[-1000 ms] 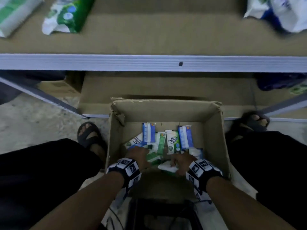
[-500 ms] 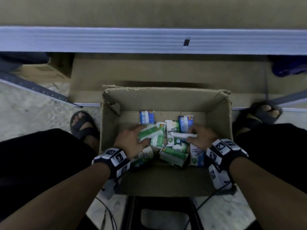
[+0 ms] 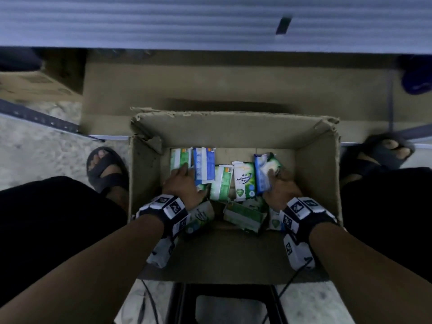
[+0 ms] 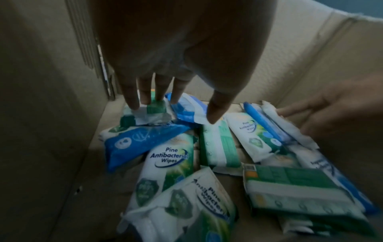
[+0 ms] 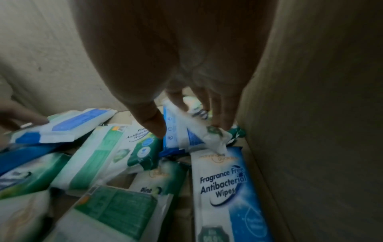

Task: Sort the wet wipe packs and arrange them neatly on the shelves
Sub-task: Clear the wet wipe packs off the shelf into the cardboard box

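Note:
An open cardboard box [image 3: 233, 118] on the floor holds several wet wipe packs, green and blue. My left hand [image 3: 184, 181] [image 4: 172, 111] reaches to the far left corner. Its straight fingers touch the end of a green pack [image 3: 180, 157] [image 4: 154, 111], and its thumb lies over a blue pack [image 3: 204, 164] [image 4: 186, 113]. By the right wall my right hand [image 3: 278, 183] [image 5: 186, 126] pinches a blue pack [image 3: 261, 176] [image 5: 174, 135] and a white-green pack [image 3: 271, 166] [image 5: 207, 132] together between thumb and fingers. A Pine pack [image 3: 244, 181] lies between the hands.
A grey shelf beam [image 3: 210, 22] runs across the top, with a cardboard-lined lower shelf [image 3: 233, 85] behind the box. My sandalled feet [image 3: 105, 167] [image 3: 385, 150] flank the box. A black stool [image 3: 229, 300] is beneath me. A Fragrance Free pack [image 5: 223, 185] lies along the right wall.
My left hand has carried a green pack to the box's far left corner. My right hand has moved a white pack right, against the blue one. The head view has tipped further down.

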